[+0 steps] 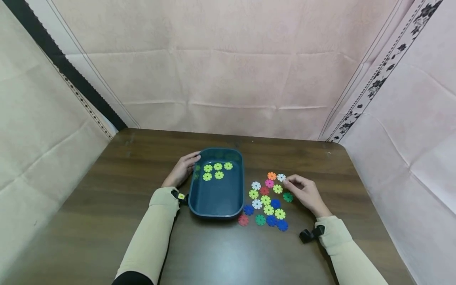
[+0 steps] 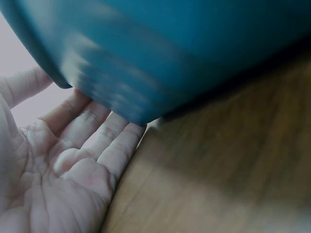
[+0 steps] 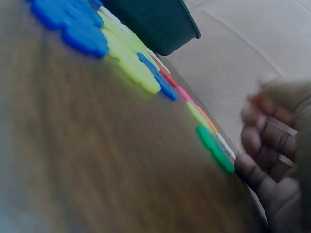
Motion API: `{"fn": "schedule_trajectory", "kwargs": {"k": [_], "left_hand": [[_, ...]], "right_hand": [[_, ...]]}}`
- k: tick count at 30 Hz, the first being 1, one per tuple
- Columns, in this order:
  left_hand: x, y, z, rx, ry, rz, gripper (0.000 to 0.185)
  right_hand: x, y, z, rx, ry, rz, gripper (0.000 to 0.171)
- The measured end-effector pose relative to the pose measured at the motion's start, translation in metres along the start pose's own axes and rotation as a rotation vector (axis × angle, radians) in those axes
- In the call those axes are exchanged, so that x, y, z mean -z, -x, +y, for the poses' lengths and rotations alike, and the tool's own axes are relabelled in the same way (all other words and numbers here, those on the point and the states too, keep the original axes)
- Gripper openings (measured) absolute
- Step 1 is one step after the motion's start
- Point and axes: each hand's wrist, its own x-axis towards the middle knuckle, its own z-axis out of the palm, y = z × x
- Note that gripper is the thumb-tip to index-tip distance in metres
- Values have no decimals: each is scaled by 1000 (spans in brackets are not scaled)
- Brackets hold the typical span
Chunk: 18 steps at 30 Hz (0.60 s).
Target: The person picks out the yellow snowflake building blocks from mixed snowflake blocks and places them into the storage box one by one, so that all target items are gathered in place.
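A dark blue-green tray (image 1: 216, 200) stands on the table with several yellow-green notched plastic discs (image 1: 218, 166) inside. My left hand (image 1: 182, 170) is at its far left side; in the left wrist view the fairly straight fingers (image 2: 104, 133) touch the outer wall, the thumb by the rim. Right of the tray, my right hand (image 1: 306, 192) has its fingertips by a white disc (image 1: 281, 177), fingers bent and nothing seen between them. A green disc (image 1: 288, 197) lies just below this hand; in the right wrist view the thumb (image 3: 248, 170) comes close to the white disc (image 3: 225, 145).
Loose discs lie between tray and right hand: orange (image 1: 272, 175), pink (image 1: 269, 183), red (image 1: 244, 220), blue (image 1: 282, 225), yellow-green (image 1: 280, 214) and white, some touching or overlapping. The wooden table (image 1: 221, 257) meets pale cloth walls (image 1: 228, 79) at its back and sides.
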Motion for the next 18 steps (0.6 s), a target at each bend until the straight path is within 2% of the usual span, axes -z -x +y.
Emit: {"fn": "schedule_trajectory", "kwargs": {"k": [5,10,18], "left_hand": [[0,0,0,5,2,-6,56],[0,0,-2,-8,6,-6,57],[-1,-1,-2,-23,1,3,57]], "right_hand": [[0,0,2,28,206,28,8],[-2,-1,2,80,259,15,8],[-4,-1,3,125,278,0,6]]}}
